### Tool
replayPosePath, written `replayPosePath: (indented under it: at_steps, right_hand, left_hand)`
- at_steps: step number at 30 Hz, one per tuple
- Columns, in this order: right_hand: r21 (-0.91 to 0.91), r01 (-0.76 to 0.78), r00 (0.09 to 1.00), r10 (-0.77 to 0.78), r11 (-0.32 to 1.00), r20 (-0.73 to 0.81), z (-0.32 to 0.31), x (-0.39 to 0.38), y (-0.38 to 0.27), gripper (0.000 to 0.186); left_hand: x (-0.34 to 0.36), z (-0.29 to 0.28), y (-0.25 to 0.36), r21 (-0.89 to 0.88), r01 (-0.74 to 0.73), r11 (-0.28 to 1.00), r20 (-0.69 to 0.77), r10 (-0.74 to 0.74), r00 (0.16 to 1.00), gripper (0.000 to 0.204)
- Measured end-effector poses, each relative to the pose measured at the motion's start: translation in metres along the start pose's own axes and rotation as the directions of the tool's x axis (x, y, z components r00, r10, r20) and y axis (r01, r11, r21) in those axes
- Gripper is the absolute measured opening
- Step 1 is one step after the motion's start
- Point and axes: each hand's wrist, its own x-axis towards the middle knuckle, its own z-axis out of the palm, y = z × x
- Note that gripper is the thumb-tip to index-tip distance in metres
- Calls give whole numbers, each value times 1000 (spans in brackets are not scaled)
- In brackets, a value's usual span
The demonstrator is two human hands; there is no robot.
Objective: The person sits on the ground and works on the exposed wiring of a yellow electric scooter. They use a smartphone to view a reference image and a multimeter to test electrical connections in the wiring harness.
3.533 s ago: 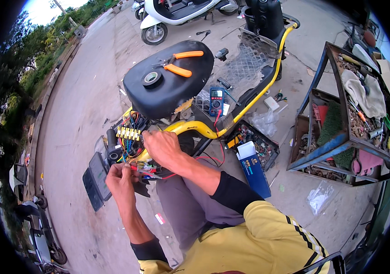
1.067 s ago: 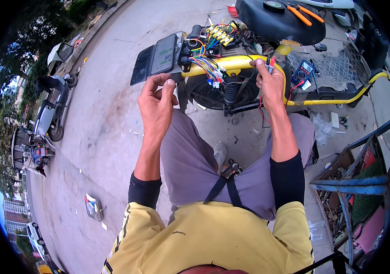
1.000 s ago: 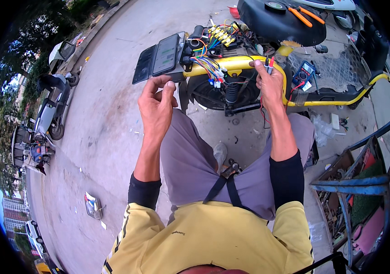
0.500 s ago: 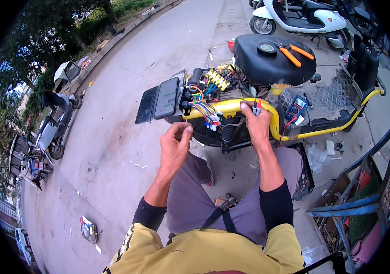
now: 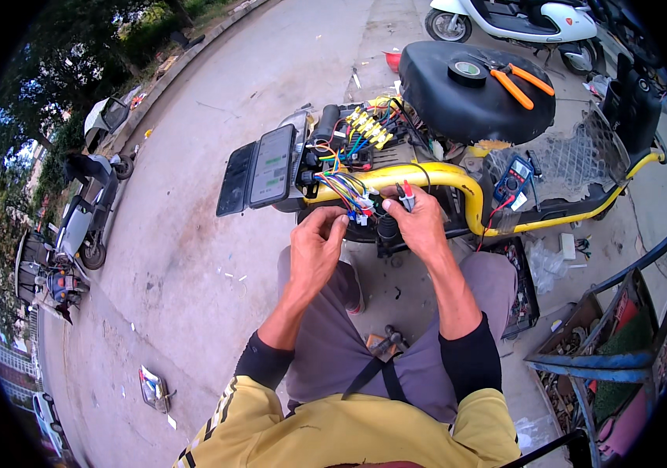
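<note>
We have the yellow frame [image 5: 446, 175] of a stripped-down scooter lying across in front of us, and both our hands work at its near side. Our left hand [image 5: 329, 226] is closed to a loose pinch, thumb and forefinger almost meeting beside the bundle of coloured wires [image 5: 341, 189], which spills over the left part of the frame and ends in small white and blue connectors [image 5: 362, 216]; we cannot tell whether the fingertips have one of them. Our right hand [image 5: 405, 214] is partly curled just in front of the frame, holding two meter probes [image 5: 406, 195], one red-tipped and one black-tipped, pointing up; we cannot tell what its thumb tip touches.

Toward the right end of the frame, just beyond it, lies the multimeter [image 5: 514, 181], a red lead running from it. Left of the frame, we see a lit-screened device [image 5: 273, 165] with a dark panel beside it. Beyond the frame's left part sits a row of yellow terminals [image 5: 369, 129] among more wiring. Beyond its middle lies the black seat [image 5: 458, 109], bearing a roll of tape [image 5: 467, 73] and orange-handled pliers [image 5: 521, 84]
</note>
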Motion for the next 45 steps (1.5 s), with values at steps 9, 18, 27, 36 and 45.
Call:
replayPosePath:
  at_steps: [9, 18, 27, 36, 45]
  right_hand:
    - [-56, 7, 998, -4, 998, 57, 8, -3, 3, 23]
    - [86, -42, 991, 30, 995, 134, 5, -5, 3, 17]
    - [139, -106, 978, 77, 985, 196, -3, -8, -13, 14]
    - [56, -25, 999, 22, 998, 47, -1, -3, 0, 15]
    - [-36, 79, 985, -73, 996, 154, 4, -15, -16, 16]
  left_hand:
    - [4, 13, 0, 46, -146, 988, -13, 147, 989, 14]
    - [5, 18, 1, 431, -405, 807, 23, 438, 898, 28]
    - [17, 20, -2, 576, -578, 579, 118, 640, 759, 23]
    - [9, 25, -16, 164, -392, 905, -154, 416, 896, 16]
    - [6, 20, -26, -240, -102, 965, -160, 65, 985, 11]
